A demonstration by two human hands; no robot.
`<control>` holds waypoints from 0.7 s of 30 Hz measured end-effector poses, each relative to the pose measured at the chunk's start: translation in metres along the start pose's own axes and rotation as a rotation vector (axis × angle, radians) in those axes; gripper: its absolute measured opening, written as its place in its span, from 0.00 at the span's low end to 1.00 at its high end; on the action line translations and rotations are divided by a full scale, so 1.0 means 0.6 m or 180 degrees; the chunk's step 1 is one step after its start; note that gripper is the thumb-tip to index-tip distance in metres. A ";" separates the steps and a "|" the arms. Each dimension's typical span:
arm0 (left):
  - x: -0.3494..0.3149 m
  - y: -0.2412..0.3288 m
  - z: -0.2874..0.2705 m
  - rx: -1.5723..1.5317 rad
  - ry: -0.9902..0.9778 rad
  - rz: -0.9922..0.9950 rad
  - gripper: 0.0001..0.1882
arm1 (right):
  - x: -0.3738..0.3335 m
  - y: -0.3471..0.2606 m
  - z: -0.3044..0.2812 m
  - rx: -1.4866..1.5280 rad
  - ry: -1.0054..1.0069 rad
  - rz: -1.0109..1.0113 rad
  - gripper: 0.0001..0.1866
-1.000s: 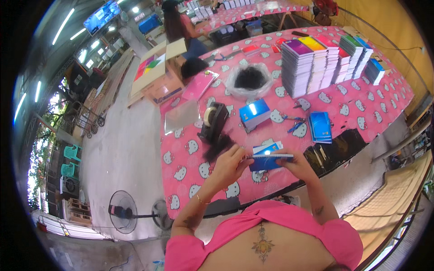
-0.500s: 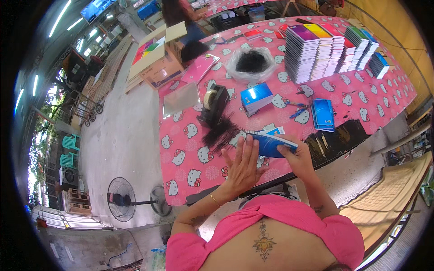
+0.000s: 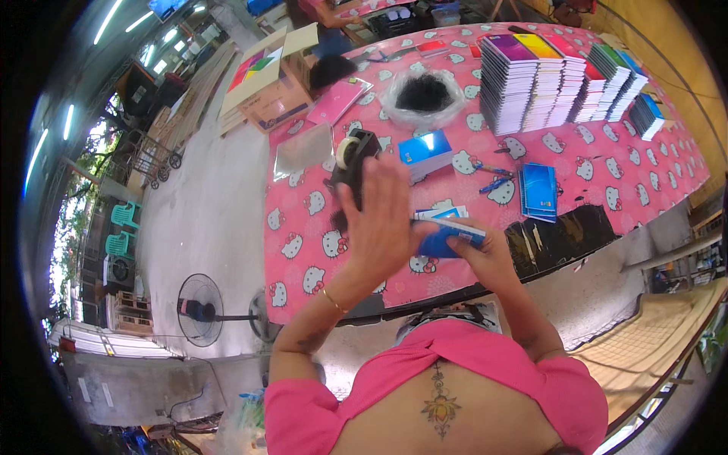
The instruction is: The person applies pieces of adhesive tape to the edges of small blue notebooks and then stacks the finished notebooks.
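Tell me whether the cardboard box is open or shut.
Open: the cardboard box has a raised flap, with brightly coloured items showing at its top.

Black fan [image 3: 199, 309] on floor [image 3: 205, 227], left of worktop [image 3: 297, 197]. Green chairs [image 3: 123, 215], two, near left rim; wooden pallet [image 3: 130, 322] below them. Hand truck [image 3: 155, 161] farther up, wheels toward floor. Long planks [image 3: 189, 98] run beyond it. Open cardboard box [image 3: 274, 106] beside worktop's far left corner, coloured sheets [image 3: 254, 70] on top. Co-worker [image 3: 322, 15] behind, partly cut off. Strip lights [image 3: 108, 23] overhead, lit; screen [image 3: 165, 6] cropped by top edge. Yellow curtain [image 3: 667, 38] along right.
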State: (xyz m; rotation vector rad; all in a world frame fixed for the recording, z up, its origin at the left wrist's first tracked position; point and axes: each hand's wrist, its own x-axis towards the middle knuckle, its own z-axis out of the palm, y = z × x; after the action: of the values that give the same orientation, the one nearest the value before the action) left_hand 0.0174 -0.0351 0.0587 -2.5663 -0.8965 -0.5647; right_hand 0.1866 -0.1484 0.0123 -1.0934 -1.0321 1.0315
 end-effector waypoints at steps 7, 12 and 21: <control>0.010 0.036 0.004 -0.0257 0.0062 0.0009 0.47 | 0.003 0.042 -0.032 0.0147 -0.0429 0.0074 0.16; -0.091 0.114 0.067 -0.0432 -0.0109 0.0374 0.49 | 0.021 0.015 -0.054 0.0435 -0.0068 -0.0024 0.16; -0.050 0.118 0.060 -0.0432 -0.0228 0.0592 0.48 | 0.036 0.033 -0.061 0.0361 -0.0124 -0.0024 0.19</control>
State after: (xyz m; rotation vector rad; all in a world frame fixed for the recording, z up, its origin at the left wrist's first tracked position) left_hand 0.0509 -0.0857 -0.0009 -2.7701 -0.6519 -0.4973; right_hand 0.2243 -0.1312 -0.0098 -0.9801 -0.9956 1.0958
